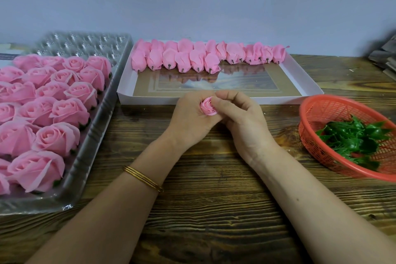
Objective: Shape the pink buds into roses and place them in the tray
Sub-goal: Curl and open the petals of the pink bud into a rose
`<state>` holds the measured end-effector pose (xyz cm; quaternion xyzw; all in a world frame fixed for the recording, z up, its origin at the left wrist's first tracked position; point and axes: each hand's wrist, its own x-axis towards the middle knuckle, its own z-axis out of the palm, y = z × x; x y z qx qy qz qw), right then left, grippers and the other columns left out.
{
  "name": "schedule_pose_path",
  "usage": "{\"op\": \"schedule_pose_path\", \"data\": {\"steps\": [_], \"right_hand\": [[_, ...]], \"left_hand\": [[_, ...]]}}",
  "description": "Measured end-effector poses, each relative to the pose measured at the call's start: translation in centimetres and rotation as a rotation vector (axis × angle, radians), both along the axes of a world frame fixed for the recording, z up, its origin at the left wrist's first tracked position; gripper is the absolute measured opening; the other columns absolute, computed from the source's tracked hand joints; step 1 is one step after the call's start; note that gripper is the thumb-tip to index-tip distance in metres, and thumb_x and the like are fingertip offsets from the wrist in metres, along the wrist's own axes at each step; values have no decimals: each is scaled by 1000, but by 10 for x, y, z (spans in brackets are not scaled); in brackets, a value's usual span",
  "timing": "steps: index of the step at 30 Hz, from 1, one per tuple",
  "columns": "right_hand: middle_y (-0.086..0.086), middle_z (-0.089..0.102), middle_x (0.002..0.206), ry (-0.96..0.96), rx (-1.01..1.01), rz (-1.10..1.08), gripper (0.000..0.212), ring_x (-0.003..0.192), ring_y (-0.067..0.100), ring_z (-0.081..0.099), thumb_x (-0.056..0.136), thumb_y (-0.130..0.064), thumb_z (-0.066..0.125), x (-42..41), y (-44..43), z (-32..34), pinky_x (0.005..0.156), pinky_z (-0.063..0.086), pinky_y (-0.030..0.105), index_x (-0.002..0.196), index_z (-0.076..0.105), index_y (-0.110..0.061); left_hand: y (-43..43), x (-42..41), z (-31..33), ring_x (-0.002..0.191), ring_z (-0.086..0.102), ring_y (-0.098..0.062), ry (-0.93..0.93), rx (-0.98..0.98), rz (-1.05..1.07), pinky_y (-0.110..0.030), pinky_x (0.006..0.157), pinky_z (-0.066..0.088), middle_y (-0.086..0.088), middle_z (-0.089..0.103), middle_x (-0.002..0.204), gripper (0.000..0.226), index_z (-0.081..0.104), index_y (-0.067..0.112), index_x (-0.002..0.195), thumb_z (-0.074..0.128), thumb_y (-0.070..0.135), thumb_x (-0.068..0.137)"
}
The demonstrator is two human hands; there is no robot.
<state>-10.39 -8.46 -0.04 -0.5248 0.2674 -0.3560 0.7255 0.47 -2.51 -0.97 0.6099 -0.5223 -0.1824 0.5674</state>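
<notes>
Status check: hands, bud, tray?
Left hand holds the pink bud; right hand pinches its petal. Clear tray partly filled, back cells free. Nothing in the way.

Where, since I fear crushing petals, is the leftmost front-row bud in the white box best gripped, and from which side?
Probably pinch the leftmost front-row bud at its base by the dark stub, coming from the near side: the stub points toward the person, bare white box floor lies in front, and other buds crowd its right and back.
</notes>
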Motion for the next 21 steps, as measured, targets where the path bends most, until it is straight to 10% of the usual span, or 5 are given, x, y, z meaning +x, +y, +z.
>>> {"op": "schedule_pose_path", "data": {"steps": [21], "right_hand": [[17, 69, 92, 3, -36, 6, 27, 88, 24, 66, 82, -12, 70, -1, 1, -1, 87, 55, 39, 101, 64, 6]], "left_hand": [[1, -2, 7, 85, 68, -32, 30, 36, -12, -52, 79, 53, -16, 74, 87, 17, 74, 1, 92, 70, 16, 87]]}}
